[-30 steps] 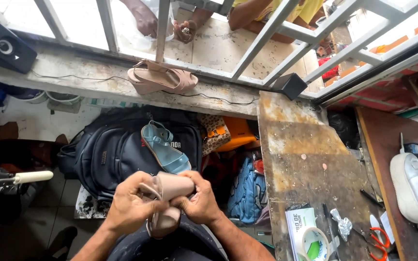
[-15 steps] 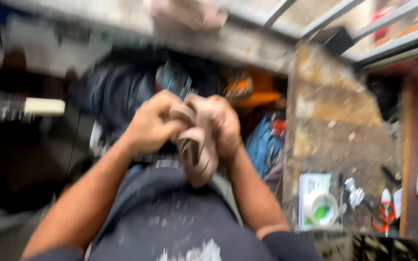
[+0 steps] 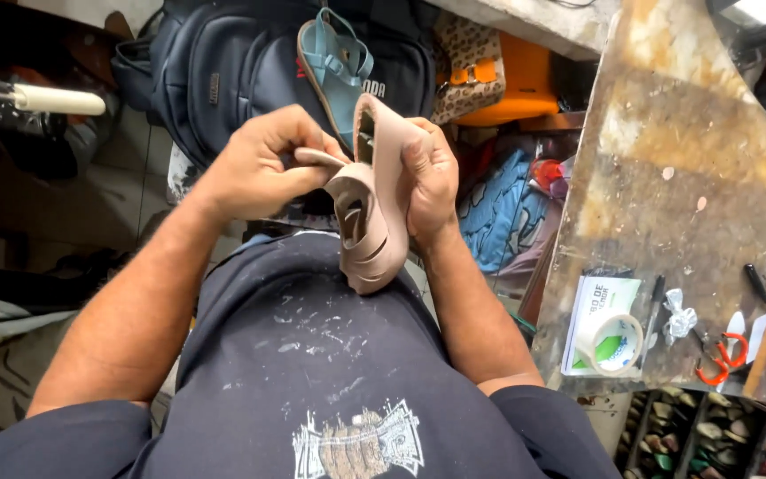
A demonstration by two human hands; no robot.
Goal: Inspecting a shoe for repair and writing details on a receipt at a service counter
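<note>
- A dark backpack [image 3: 223, 71] fills the upper left of the frame, with a teal sandal [image 3: 330, 62] lying on it.
- A worn workbench [image 3: 676, 177] runs down the right side; a tape roll [image 3: 609, 341] and orange-handled scissors [image 3: 724, 359] sit at its lower end.
- A beige sandal [image 3: 374, 213] is held at centre, sole turned right; nothing on it shows glue or stitching under way.
- The right hand [image 3: 432, 177] is wrapped around its sole.
- The left hand [image 3: 263, 160] pinches a loose strap [image 3: 316, 160].

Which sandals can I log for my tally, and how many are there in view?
2. A beige strappy sandal held between left hand and right hand; a teal sandal lying on the dark backpack. Others may be hidden.
</note>
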